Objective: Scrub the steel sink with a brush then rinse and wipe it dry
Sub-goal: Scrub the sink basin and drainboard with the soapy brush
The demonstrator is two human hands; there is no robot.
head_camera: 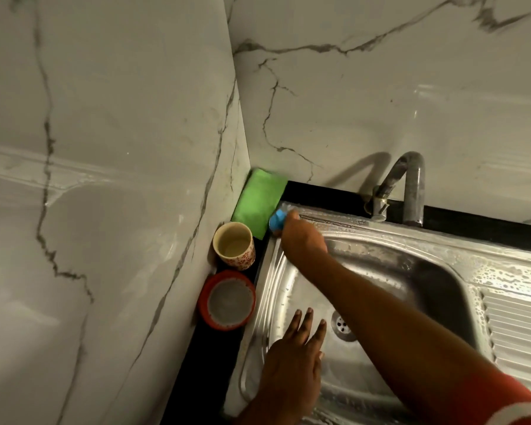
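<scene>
The steel sink is set into a black counter in a marble-walled corner; its rim and ribbed drainboard are covered with soapy droplets. A blue brush is gripped by the right hand and pressed to the sink's far left corner. The left hand is laid flat, fingers spread, on the basin's left edge near the drain. A cream cup holds pale liquid; a red-rimmed container shows a greyish inside. A green cloth lies behind them, touching the brush. The tap stands at the back rim.
</scene>
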